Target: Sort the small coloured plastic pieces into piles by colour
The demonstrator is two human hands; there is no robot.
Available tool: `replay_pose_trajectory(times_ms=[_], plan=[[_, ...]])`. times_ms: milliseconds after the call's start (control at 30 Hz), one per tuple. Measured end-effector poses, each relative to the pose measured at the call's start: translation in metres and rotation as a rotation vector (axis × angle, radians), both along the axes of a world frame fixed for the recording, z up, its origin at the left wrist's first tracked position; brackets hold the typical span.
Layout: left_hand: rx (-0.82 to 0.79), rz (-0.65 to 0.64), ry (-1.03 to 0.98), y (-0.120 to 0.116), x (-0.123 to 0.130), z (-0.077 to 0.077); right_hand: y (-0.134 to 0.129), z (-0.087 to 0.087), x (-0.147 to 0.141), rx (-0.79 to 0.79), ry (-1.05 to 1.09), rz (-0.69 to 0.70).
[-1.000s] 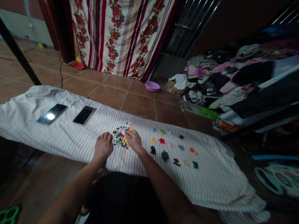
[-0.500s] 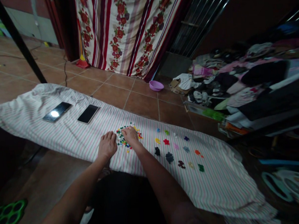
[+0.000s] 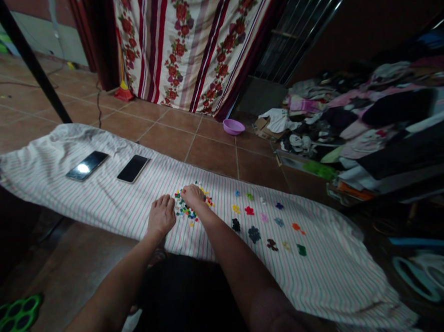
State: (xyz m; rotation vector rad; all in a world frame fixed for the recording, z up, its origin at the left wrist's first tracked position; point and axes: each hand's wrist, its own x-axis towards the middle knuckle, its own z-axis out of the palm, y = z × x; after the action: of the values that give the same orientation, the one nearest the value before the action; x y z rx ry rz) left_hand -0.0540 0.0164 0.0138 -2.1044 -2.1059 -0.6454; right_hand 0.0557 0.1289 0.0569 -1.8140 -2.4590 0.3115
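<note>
My right hand (image 3: 193, 195) is over a mixed pile of small coloured pieces (image 3: 189, 214), fingers curled together and pointing down. Whatever the fingertips may hold is hidden. Just left of the pile, my left hand (image 3: 161, 216) rests palm down on the striped cloth (image 3: 219, 241), fingers laid out. To the right, similar pieces lie in small groups by colour, among them a yellow group (image 3: 236, 209), a red group (image 3: 249, 211), a black group (image 3: 235, 225), a dark grey group (image 3: 253, 233), an orange group (image 3: 296, 226) and a green group (image 3: 301, 250).
Two phones, one with a glare (image 3: 87, 165) and one dark (image 3: 133, 169), lie on the cloth at left. Beyond it are a purple basin (image 3: 233, 127) and a floral curtain (image 3: 184, 48). Clothes (image 3: 339, 109) are heaped at right. A black pole (image 3: 31, 62) slants at left.
My right hand has shifted slightly within the pile, its fingers curling in more. My left hand stays beside the pile. The whole view has moved slightly.
</note>
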Motion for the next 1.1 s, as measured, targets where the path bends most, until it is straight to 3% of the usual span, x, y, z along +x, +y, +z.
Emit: replay_pose_trajectory(times_ms=[433,667,1100], plan=[[0.011,-0.007,0.003,0.0,0.0,0.001,-0.004,-0.006,0.019,-0.003,0.14,-0.089],[0.002,-0.011,-0.007,0.0,-0.001,0.0,-0.006,-0.015,0.034,0.039,0.334,-0.054],[0.022,-0.022,-0.018,0.0,-0.002,-0.004,-0.009,-0.025,0.1,0.13,0.457,-0.13]])
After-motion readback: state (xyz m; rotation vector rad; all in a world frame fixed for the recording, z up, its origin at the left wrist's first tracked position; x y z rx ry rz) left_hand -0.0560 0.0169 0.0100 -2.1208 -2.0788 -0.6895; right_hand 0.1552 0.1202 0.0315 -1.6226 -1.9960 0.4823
